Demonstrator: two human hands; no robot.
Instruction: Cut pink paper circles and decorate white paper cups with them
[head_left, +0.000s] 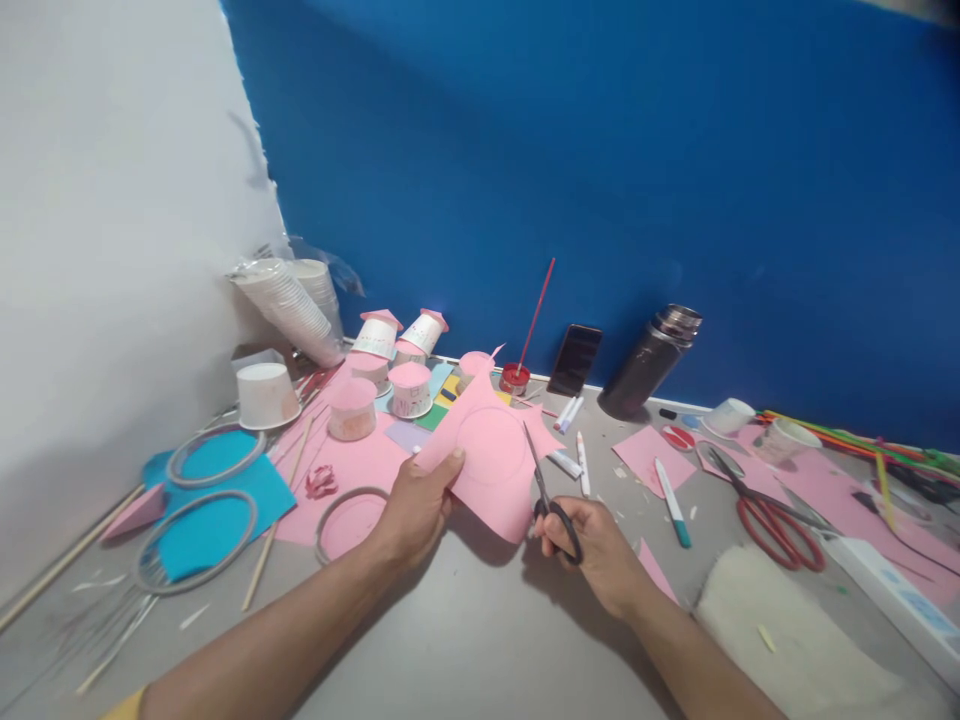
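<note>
My left hand (420, 500) pinches the left edge of a sheet of pink paper (487, 450), thumb on top. A faint circle outline is drawn on the sheet, and its upper right edge is cut into a jagged shape. My right hand (589, 545) grips small black-handled scissors (546, 490), fingers in the loops. Their blades point up and lie against the right edge of the paper, near the drawn line. Both hands are raised above the grey table (480, 640).
Paper cups with pink tops (411, 390) stand behind the sheet. Grey rings (196, 540) and blue paper (281, 490) lie at left. A dark flask (649, 365) and a phone (575, 360) lean against the blue wall. Red-handled scissors (780, 530) and a power strip (892, 590) are at right.
</note>
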